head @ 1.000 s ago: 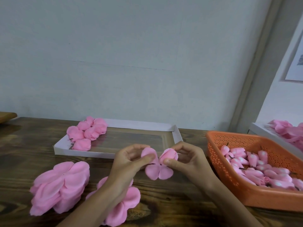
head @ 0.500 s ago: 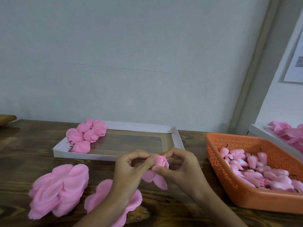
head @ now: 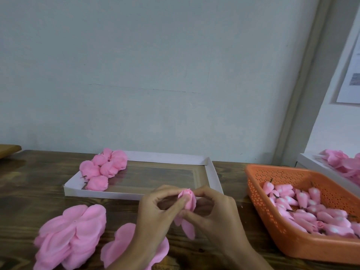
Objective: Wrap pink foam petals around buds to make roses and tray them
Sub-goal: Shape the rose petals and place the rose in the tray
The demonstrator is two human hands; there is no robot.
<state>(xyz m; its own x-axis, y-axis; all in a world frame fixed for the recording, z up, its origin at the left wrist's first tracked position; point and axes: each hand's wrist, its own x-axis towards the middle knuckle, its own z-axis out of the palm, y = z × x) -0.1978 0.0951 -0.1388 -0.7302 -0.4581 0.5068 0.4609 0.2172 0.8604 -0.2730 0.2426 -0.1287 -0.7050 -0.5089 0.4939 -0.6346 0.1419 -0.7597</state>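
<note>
Over the wooden table, both hands hold a half-wrapped pink foam rose (head: 188, 199). My left hand (head: 157, 213) pinches its upper petals against the bud from the left. My right hand (head: 212, 211) pinches it from the right and below. Two loose petals hang under the fingers. A shallow white tray (head: 213, 178) behind the hands holds several finished roses (head: 103, 168) in its left end. An orange basket (head: 259, 203) at the right is full of pink buds (head: 303, 207). Stacks of pink petal sheets (head: 72, 234) lie at the front left.
A second petal stack (head: 120, 242) lies partly under my left forearm. A white box (head: 319, 168) with more pink foam pieces stands at the far right edge. A wall runs close behind the table. A wooden board corner (head: 7, 150) shows at far left.
The petals stood spread open around the bud one second ago; now the upper ones are folded up tight against it. Both hands have dropped slightly toward the table.
</note>
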